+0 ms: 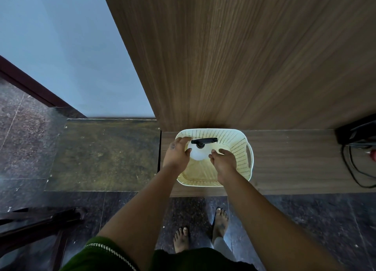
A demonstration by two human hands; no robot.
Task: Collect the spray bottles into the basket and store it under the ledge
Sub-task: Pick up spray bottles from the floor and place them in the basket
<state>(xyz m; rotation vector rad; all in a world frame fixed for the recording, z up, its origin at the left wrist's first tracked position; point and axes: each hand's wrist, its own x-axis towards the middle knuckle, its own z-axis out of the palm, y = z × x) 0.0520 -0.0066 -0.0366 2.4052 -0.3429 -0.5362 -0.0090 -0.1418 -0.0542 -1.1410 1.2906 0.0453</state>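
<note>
A tall wood-grain panel [244, 57] is rising beyond the hands. To the left of the hands a worn greenish slab [101, 154] is lying beside dark speckled floor tiles [26, 132], with a pale blue wall [67, 46] standing behind it. Far right of the hands, black cables [354, 169] are trailing from a dark box [356, 131]. Low on the left, dark wooden furniture [36, 224] is showing.
</note>
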